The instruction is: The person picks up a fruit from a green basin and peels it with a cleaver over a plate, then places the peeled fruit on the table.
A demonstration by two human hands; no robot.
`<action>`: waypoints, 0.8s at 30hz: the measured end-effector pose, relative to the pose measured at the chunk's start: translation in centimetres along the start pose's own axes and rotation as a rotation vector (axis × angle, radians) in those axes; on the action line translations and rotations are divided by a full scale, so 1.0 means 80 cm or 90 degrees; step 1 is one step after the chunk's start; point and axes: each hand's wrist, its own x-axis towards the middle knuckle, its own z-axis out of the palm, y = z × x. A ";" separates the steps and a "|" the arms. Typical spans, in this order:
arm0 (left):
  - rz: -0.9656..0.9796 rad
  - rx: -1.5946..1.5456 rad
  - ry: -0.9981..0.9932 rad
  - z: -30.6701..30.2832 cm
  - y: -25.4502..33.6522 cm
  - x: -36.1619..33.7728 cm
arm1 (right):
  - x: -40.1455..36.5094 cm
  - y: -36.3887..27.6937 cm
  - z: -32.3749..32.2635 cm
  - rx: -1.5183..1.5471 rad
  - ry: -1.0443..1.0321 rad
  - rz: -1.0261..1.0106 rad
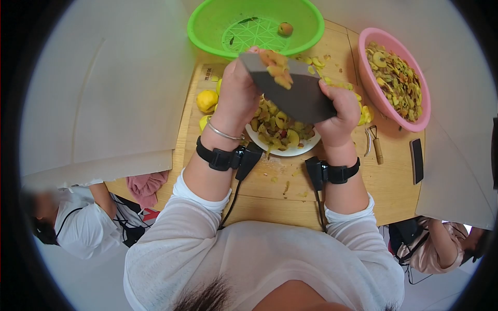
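Observation:
Both hands hold a dark, wide-bladed cleaver (295, 98) tilted in the air over the plate. My right hand (342, 111) is closed on its right end, with the thumb along the blade. My left hand (241, 90) is closed at the left end, its fingers mostly hidden behind the blade. Several orange-yellow fruit slices (277, 67) lie on the blade's upper left part. Below is a white plate (293, 152) heaped with cut fruit pieces (280, 127). Peeled yellow fruits (207, 100) sit beside my left wrist.
A green basket (199, 39) with one whole fruit (285, 29) stands at the back. At right are a pink basin (367, 78) full of slices, a wooden-handled peeler (378, 147) and a black phone-like slab (416, 161). A pink cloth (146, 187) lies left. People sit at both sides.

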 end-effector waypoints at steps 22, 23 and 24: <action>0.194 0.332 0.006 -0.016 -0.013 -0.011 | 0.006 -0.015 -0.005 -0.014 -0.028 -0.060; 0.189 0.333 -0.014 -0.016 -0.012 -0.011 | 0.007 -0.016 -0.006 -0.026 -0.037 -0.052; 0.189 0.333 -0.015 -0.016 -0.012 -0.011 | 0.006 -0.014 -0.005 -0.026 -0.036 -0.051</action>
